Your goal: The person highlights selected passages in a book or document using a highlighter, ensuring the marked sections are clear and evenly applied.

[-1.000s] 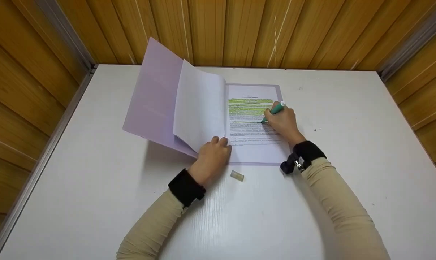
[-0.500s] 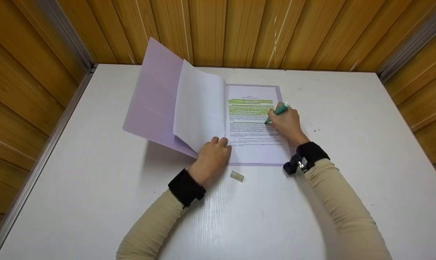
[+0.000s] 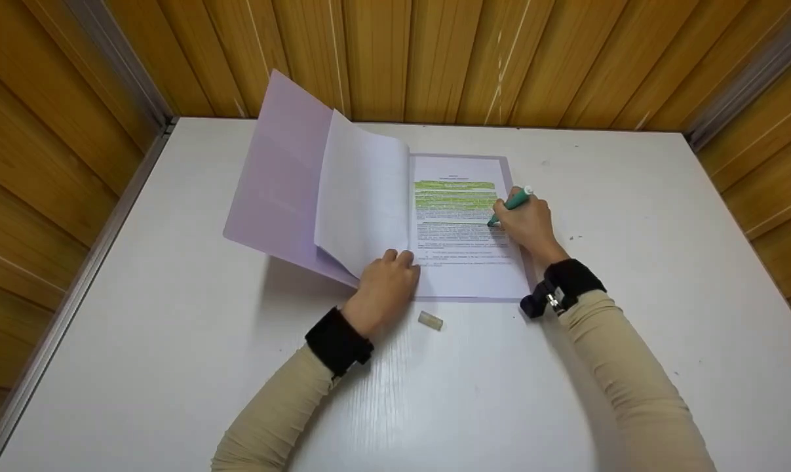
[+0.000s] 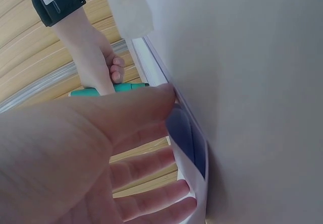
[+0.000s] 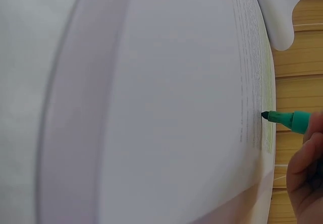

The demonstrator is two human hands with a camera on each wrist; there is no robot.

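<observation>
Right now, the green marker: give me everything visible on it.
The green marker is a slim teal-green pen, plastic by its look, with a pale rear end and a dark tip. The right hand grips it, fingers curled round the barrel. It slants, tip down and leftward, rear end up and away. The tip meets the printed page at a text line just below the yellow-green highlighted lines, near the right margin. No cap is on it.

The raised folder cover (image 3: 277, 177) and lifted page (image 3: 362, 196) block the left of the printed sheet (image 3: 464, 262). A small cap (image 3: 430, 320) lies on the tabletop (image 3: 631, 229) between the wrists; wood-panelled walls (image 3: 434, 59) close three sides.
</observation>
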